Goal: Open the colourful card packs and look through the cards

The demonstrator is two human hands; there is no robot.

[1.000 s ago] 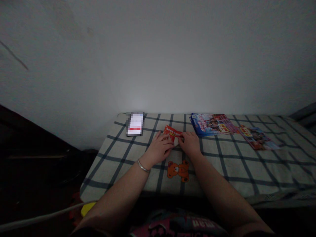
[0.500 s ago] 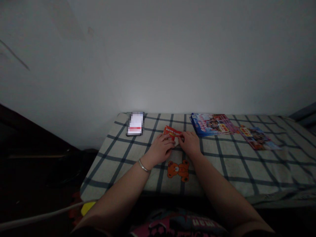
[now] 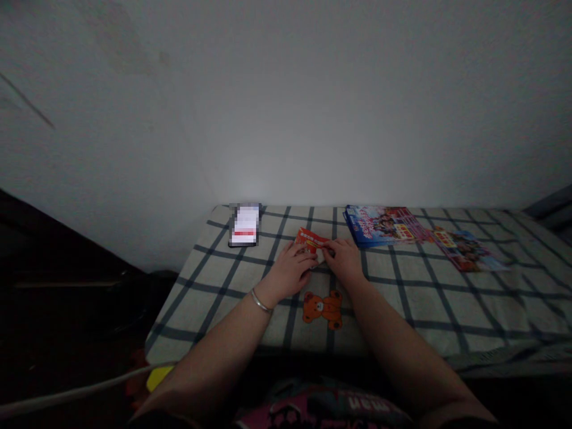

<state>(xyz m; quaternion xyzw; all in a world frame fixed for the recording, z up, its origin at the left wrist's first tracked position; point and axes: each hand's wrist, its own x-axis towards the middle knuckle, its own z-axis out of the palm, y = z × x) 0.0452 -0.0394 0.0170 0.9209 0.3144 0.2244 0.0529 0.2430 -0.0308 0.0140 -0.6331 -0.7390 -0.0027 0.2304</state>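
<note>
A small folded red paper leaflet (image 3: pixel 308 234) with white and yellow print lies on the checked cloth, partly covered by both hands. My left hand (image 3: pixel 290 269) rests flat on its left and lower part, fingers stretched over the paper. On the right side, my right hand (image 3: pixel 345 260) has its fingers bent and pressed together at the leaflet's edge, the thumb tucked toward the near side. A pale underside of the paper shows between the two hands. Below them on the cloth is an orange bear figure (image 3: pixel 322 310), flat like a print or patch.
A phone (image 3: pixel 245 225) with a lit, blurred screen lies at the back left. To the right sit a stack of colourful leaflets (image 3: pixel 379 225) and another leaflet (image 3: pixel 467 249) beside it. The checked tablecloth (image 3: pixel 201 286) meets a pale wall (image 3: pixel 286 107) behind.
Hardly anything differs. Both hands keep the same places on the leaflet, with at most a slight shift of the fingers; the view looks a little darker.
</note>
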